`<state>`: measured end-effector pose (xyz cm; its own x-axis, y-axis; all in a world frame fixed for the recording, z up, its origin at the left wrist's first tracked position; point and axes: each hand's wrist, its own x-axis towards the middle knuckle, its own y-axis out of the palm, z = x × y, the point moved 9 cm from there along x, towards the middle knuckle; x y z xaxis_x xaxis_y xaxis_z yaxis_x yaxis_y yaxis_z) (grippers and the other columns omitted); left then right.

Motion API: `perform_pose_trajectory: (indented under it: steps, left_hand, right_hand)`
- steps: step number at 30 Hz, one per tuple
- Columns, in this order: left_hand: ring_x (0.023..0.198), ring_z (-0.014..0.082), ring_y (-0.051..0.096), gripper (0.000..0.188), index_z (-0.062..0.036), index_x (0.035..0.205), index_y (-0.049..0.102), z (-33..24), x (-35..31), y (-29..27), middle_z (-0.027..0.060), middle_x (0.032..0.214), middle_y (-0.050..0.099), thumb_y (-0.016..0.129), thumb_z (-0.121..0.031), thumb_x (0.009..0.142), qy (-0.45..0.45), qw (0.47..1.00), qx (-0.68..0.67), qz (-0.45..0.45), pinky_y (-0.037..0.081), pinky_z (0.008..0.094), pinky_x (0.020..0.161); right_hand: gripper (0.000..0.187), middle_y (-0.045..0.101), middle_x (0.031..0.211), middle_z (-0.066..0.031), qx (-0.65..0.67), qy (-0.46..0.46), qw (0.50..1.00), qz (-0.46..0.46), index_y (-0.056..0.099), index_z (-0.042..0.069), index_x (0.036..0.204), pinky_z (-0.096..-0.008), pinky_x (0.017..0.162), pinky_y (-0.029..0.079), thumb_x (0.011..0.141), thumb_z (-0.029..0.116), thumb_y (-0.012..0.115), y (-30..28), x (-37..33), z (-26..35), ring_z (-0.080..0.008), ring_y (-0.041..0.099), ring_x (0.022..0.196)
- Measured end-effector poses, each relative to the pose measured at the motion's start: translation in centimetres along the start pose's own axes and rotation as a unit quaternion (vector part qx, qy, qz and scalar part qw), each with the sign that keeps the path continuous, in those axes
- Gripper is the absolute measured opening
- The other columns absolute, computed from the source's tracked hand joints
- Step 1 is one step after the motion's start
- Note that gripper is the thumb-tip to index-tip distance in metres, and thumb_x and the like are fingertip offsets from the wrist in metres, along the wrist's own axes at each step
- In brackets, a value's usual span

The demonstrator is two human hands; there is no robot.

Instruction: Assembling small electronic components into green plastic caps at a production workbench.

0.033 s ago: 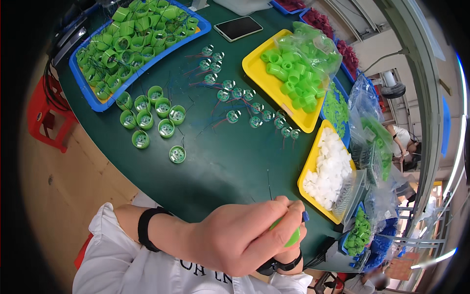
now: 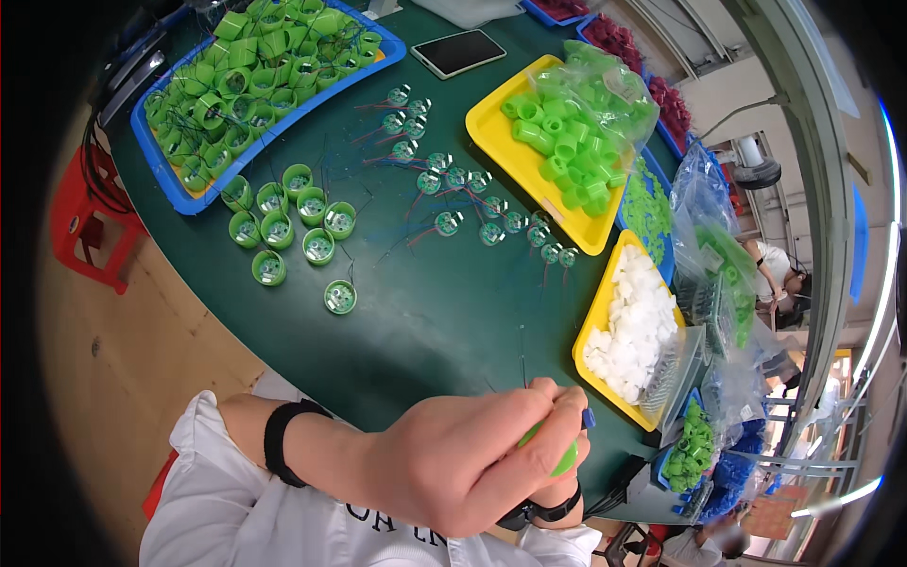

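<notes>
In front of my body, my left hand (image 2: 463,454), with a black wristband, is closed around a small green plastic cup (image 2: 565,461). My right hand (image 2: 556,491), with a dark watch at its wrist, is mostly hidden behind the left and closes on the same cup from the other side. A small blue piece (image 2: 589,417) pokes out beside the fingertips; its kind is unclear. Thin dark wires (image 2: 523,357) rise above the fingers. Farther left stand several green cups (image 2: 318,247) with round circuit boards inside. Loose wired circuit boards (image 2: 446,223) lie in rows mid-table.
A blue tray (image 2: 194,203) of wired green cups is at far left. To the right, yellow trays hold green rings (image 2: 572,151) and white pieces (image 2: 628,326). A phone (image 2: 459,53) lies at the back. A red stool (image 2: 90,222) stands left. Other people sit at far right.
</notes>
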<state>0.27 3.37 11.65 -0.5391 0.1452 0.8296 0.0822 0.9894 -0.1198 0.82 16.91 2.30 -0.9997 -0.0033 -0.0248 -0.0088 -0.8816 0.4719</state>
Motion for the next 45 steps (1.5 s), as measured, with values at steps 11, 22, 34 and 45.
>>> perform_pose_trajectory:
  steps: [11,22,34,45]
  left_hand:
    - [0.062,0.0169,0.058,0.034,0.0131,0.091,0.059,0.1,0.4,-0.6,0.017,0.08,0.058,0.076,-0.005,0.067,0.004,1.0,-0.008,-0.028,0.047,0.0216,0.048]
    - [0.061,0.0187,0.057,0.025,0.0138,0.09,0.058,-0.4,0.3,-0.7,0.0169,0.081,0.056,0.065,-0.004,0.073,0.004,1.0,0.0,0.005,0.05,0.0223,0.051]
    - [0.061,0.0184,0.044,0.034,0.0101,0.092,0.052,1.5,0.0,0.1,0.009,0.076,0.039,0.067,-0.008,0.066,-0.067,0.976,-0.199,0.05,0.039,0.0258,0.05]
    - [0.067,0.022,0.045,0.024,0.0082,0.093,0.053,1.9,0.3,-0.3,0.0103,0.081,0.042,0.059,0.0,0.071,-0.034,0.972,-0.202,0.116,0.04,0.0312,0.058]
  right_hand:
    - [0.038,0.057,0.081,-0.0066,-0.089,-0.036,0.994,0.043,0.07,0.005,0.096,-0.0247,0.058,0.038,0.077,0.038,0.069,0.7,-0.6,1.5,-0.014,0.05,0.068]
    - [0.013,0.056,0.082,-0.0094,0.064,0.068,0.993,0.077,0.069,0.007,0.083,-0.0268,0.057,0.037,0.074,0.016,0.068,0.6,-0.9,-1.2,-0.0154,0.049,0.067]
    - [0.036,0.056,0.096,-0.0263,0.17,0.064,0.971,0.154,0.06,0.004,0.106,-0.0371,0.067,0.046,0.071,0.01,0.058,1.2,-0.8,-2.4,-0.0343,0.058,0.082]
    - [0.035,0.054,0.111,-0.027,0.142,0.131,0.977,0.092,0.062,-0.008,0.103,-0.0343,0.074,0.045,0.07,0.005,0.066,1.4,-0.8,-2.7,-0.0295,0.057,0.089]
